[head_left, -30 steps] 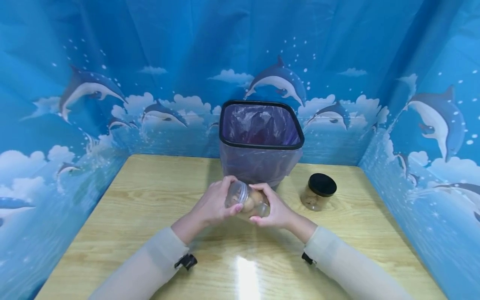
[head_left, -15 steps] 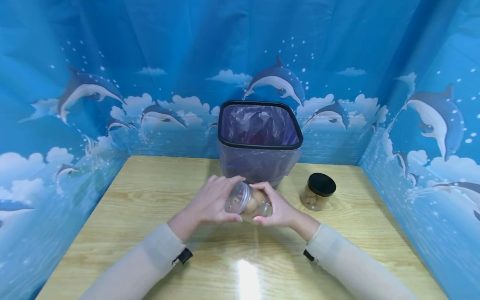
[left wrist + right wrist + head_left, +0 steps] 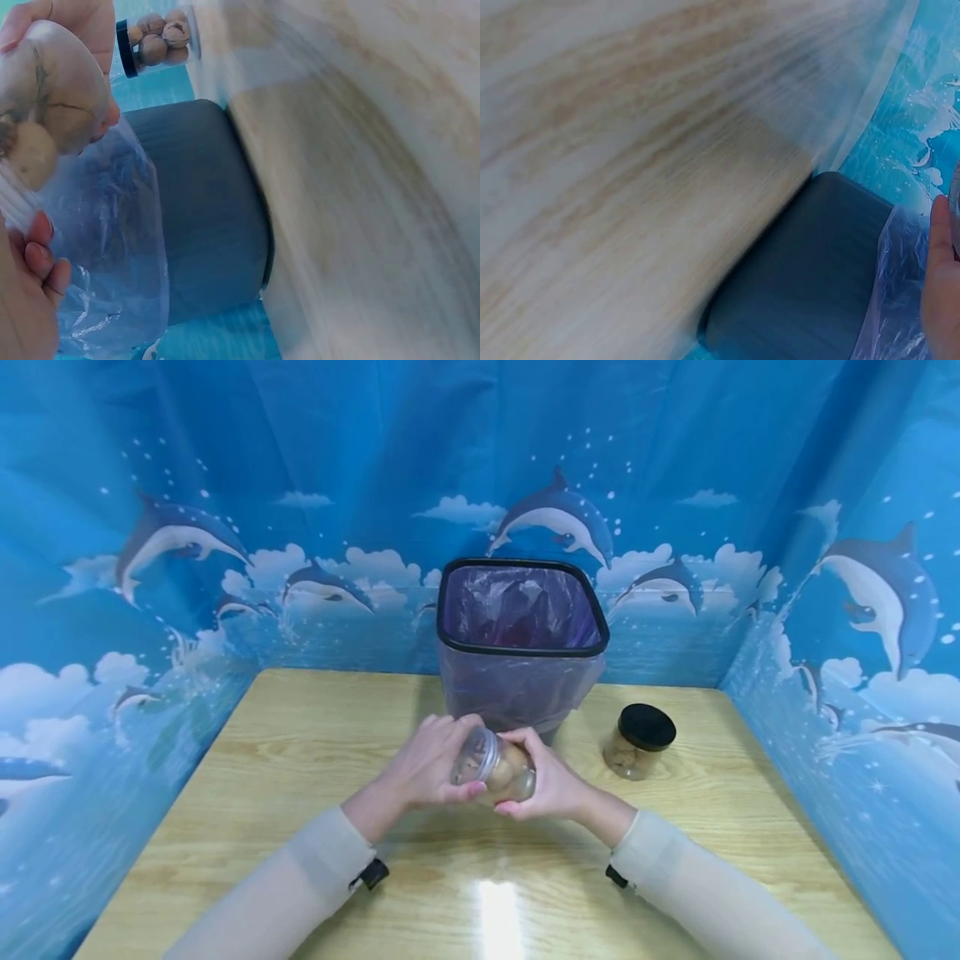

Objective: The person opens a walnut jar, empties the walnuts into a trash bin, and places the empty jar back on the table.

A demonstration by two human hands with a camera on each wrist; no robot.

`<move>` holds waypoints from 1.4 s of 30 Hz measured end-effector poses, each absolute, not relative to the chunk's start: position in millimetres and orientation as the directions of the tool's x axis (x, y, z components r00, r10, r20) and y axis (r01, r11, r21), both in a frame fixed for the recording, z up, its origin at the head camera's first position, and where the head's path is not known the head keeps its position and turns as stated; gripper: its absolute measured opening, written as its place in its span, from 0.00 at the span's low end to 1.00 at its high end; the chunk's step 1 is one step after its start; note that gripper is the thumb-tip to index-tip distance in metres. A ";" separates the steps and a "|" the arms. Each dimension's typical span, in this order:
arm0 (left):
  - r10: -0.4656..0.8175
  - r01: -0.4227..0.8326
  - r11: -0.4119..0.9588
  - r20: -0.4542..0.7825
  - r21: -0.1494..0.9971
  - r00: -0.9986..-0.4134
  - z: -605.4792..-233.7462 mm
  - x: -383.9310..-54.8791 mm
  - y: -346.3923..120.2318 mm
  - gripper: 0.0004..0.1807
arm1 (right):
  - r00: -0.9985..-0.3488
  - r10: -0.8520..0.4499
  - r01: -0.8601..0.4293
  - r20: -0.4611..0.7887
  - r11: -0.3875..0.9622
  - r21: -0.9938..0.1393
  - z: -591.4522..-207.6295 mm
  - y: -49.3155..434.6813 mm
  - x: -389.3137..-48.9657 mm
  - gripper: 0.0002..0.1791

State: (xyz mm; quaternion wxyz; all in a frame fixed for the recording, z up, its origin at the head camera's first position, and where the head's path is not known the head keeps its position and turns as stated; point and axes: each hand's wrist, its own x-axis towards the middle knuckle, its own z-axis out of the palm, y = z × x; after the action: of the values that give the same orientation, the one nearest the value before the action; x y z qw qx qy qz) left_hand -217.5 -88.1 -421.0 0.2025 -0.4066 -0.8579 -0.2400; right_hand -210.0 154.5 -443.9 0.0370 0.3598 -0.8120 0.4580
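In front of the bin, both hands hold a clear jar [image 3: 507, 770] on its side above the table. Round, walnut-like nuts [image 3: 71, 116] show through its wall. My left hand [image 3: 431, 765] grips the end with the whitish ridged ring [image 3: 489, 755], thumb below and fingers over the top. At the other end, my right hand [image 3: 553, 781] holds the jar between thumb and fingers; only part of that hand shows at the edge of the right wrist view. The palms hide both ends.
A bin [image 3: 517, 689] with a black rim and purplish plastic liner [image 3: 105, 255] stands behind the hands. To its right, a second jar [image 3: 632, 757] of walnuts stands upright under a black lid [image 3: 647, 727]. Dolphin-print curtains [image 3: 337, 468] border the wooden table [image 3: 315, 727].
My left hand has turned slightly about the ringed end, its thumb now lower. The jar has shifted only a little between my hands. The bin and second jar stay put.
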 end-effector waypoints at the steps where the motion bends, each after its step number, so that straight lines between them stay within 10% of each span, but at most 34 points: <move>1: 0.591 0.788 0.556 0.542 0.263 -0.598 -422.2 -216.8 -87.5 0.57 | -0.734 -0.550 -0.627 0.398 0.326 -0.708 -444.2 154.1 -210.0 0.51; 15: 0.498 0.629 0.670 0.389 0.394 -0.775 -416.7 -208.7 -79.4 0.66 | -0.735 -0.531 -0.657 0.421 0.405 -0.635 -441.6 163.1 -216.6 0.52; 42: 0.611 0.703 0.594 0.349 0.391 -0.711 -405.6 -207.8 -89.6 0.49 | -0.700 -0.583 -0.681 0.412 0.372 -0.631 -436.0 176.5 -209.9 0.53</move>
State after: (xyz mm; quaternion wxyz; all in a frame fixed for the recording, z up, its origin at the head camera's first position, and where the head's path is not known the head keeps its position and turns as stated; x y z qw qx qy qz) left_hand -207.8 -89.6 -405.6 0.0895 -0.3696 -0.8884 -0.2572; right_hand -209.9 176.5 -436.0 0.0597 0.3824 -0.8260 0.4097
